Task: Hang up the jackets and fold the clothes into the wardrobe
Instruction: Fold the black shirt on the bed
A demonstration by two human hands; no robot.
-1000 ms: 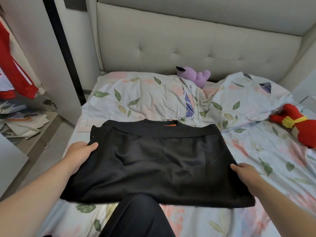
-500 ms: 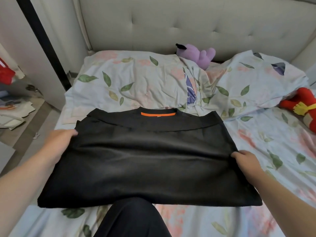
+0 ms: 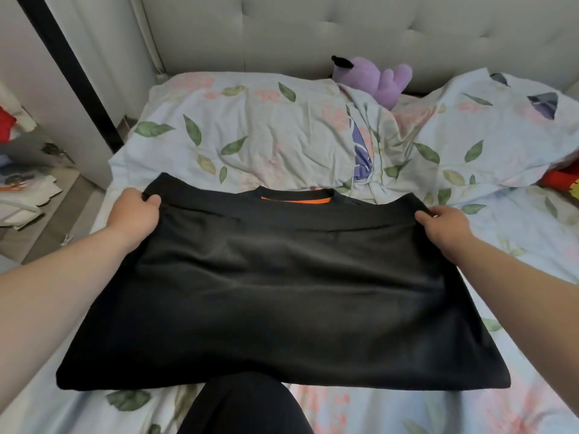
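I see a black, folded cotton shirt (image 3: 282, 292) lying flat on the bed, on the pale floral sheet (image 3: 532, 245). Its collar faces away from me, with an orange neck label (image 3: 296, 201) showing inside it. My left hand (image 3: 133, 211) grips the far left corner of the shirt: the thumb lies on top of the fabric and the fingers curl over the edge, bunching it a little. My right hand (image 3: 448, 225) holds the far right corner in the same way, thumb on top and fingers tucked under the edge where I cannot see them. The near hem hangs over a knee in dark trousers (image 3: 247, 405) at the bottom of the view.

Just beyond the collar sits a crumpled pillow in the same leaf-and-flower print (image 3: 250, 142). Behind it a purple plush toy (image 3: 372, 78) leans against the beige tufted headboard (image 3: 313, 29). A red soft toy (image 3: 560, 183) peeks in at the right edge, partly hidden by bedding. To the left of the bed, loose papers (image 3: 25, 195) lie on the floor.
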